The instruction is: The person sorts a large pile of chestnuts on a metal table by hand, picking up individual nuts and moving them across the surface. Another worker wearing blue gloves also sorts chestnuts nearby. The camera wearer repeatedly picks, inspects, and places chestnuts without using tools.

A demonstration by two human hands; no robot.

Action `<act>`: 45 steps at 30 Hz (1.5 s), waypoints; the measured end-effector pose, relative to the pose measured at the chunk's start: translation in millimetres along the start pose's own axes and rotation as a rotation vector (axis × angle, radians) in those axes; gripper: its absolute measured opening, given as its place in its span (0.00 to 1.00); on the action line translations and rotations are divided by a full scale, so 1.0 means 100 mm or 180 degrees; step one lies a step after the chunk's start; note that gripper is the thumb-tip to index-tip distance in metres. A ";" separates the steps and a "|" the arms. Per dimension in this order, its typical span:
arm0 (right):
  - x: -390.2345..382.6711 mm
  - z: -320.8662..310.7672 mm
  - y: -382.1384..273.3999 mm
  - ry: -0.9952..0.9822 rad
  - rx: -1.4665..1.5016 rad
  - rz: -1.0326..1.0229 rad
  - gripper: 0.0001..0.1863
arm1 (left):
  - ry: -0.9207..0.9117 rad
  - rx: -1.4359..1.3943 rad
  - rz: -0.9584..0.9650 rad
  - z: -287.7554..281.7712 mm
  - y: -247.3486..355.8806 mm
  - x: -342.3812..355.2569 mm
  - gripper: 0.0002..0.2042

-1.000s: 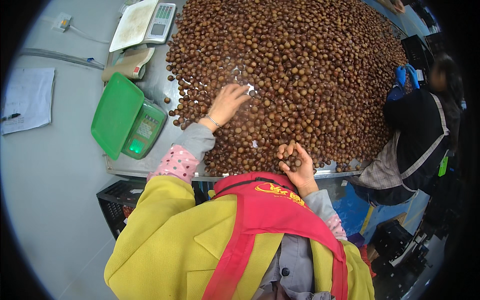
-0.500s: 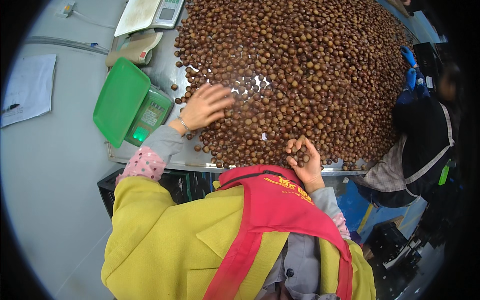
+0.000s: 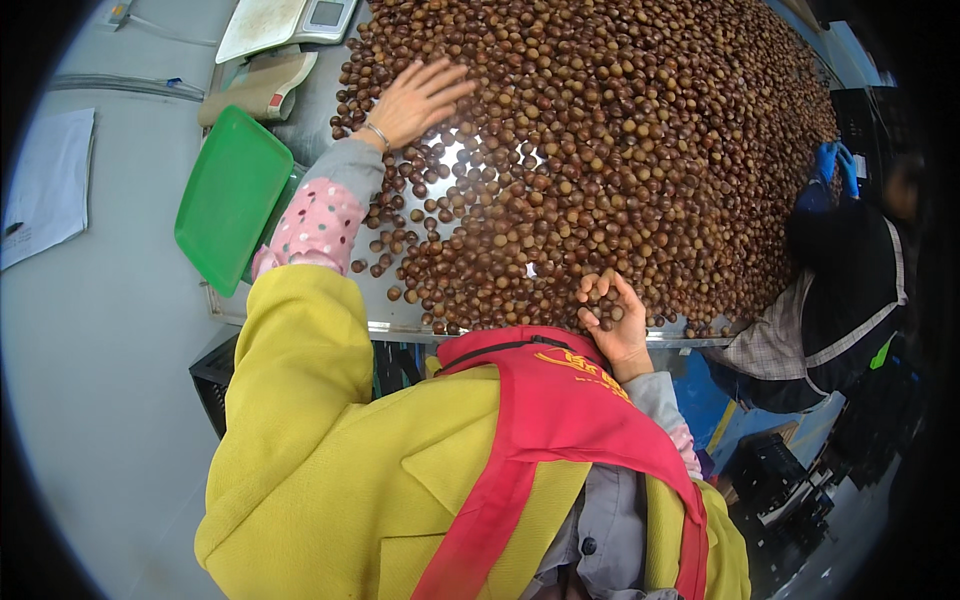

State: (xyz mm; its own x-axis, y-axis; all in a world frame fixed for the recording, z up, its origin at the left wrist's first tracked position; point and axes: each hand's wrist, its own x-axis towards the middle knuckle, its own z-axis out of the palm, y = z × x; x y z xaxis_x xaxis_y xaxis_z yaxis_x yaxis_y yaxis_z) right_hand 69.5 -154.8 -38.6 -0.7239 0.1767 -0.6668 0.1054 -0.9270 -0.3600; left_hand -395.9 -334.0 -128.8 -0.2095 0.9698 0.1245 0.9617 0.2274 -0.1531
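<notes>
A wide pile of round brown nuts (image 3: 600, 150) covers most of the metal table (image 3: 385, 329). My left hand (image 3: 420, 100), fingers spread, lies over the pile's upper left edge; pale bare patches show among the nuts just below it. My right hand (image 3: 625, 330) is near the front edge with its fingers curled around several nuts (image 3: 605, 310). A green scale tray (image 3: 225, 200) is beside my left forearm, which hides much of the scale under it.
A white scale (image 3: 260, 25) and a folded beige bundle (image 3: 250, 95) lie at upper left, paper sheets (image 3: 45, 185) farther left. At right a co-worker (image 3: 840, 270) with blue gloved hands (image 3: 830, 160) stands by a black crate (image 3: 860, 120). Another black crate (image 3: 212, 380) is below left.
My left hand has moved up and leftward over the pile, and the bare patches there look larger. My right hand still holds nuts. The co-worker's gloved hands have shifted.
</notes>
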 end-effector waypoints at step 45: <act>-0.36 -0.32 0.13 -0.0097 0.0362 -0.0348 0.17 | 0.1122 -0.0593 -0.1373 -0.62 0.51 -0.69 0.26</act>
State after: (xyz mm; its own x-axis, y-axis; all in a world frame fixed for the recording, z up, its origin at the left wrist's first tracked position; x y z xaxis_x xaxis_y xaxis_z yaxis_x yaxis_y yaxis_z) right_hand 118.3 -162.7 -40.0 -0.7474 0.2702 -0.6070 -0.0518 -0.9345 -0.3521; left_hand -321.0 -394.8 -84.6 -0.5481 0.6982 0.4606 0.8241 0.5450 0.1546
